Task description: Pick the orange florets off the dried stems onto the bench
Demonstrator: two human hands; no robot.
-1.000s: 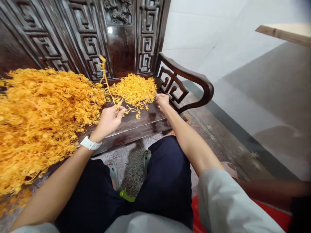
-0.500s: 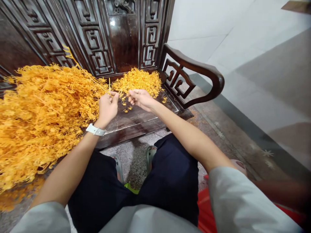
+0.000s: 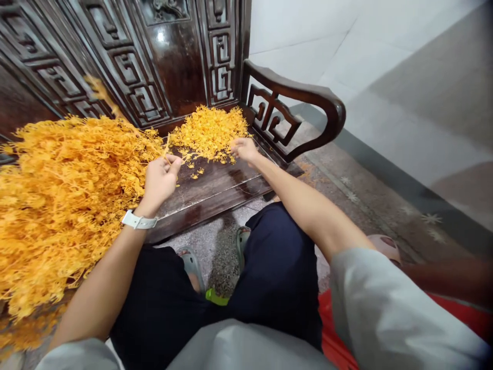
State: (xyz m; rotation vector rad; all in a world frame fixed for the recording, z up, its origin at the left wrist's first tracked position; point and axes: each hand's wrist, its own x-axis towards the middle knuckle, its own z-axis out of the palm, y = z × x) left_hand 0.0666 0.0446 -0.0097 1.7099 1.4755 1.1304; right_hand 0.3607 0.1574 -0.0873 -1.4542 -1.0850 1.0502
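Left hand [image 3: 159, 177]: as it hovers over the bench [image 3: 215, 182], it pinches a yellow stem [image 3: 115, 109].
Right hand [image 3: 245, 149]: fingers bunched by the small pile [image 3: 211, 131]; I can't tell if they're empty.
Big pile [image 3: 69, 195]: lies there too.

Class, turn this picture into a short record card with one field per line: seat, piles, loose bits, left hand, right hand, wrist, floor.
Seat: dark carved wooden bench with an armrest
Piles: yellow; large pile at left, small pile near the armrest
Loose bits: a few yellow pieces in front of the small pile
Left hand: pinches a yellow sprig
Right hand: at the small pile's front right; grip unclear
Wrist: white band on the left
Floor: speckled; sandals
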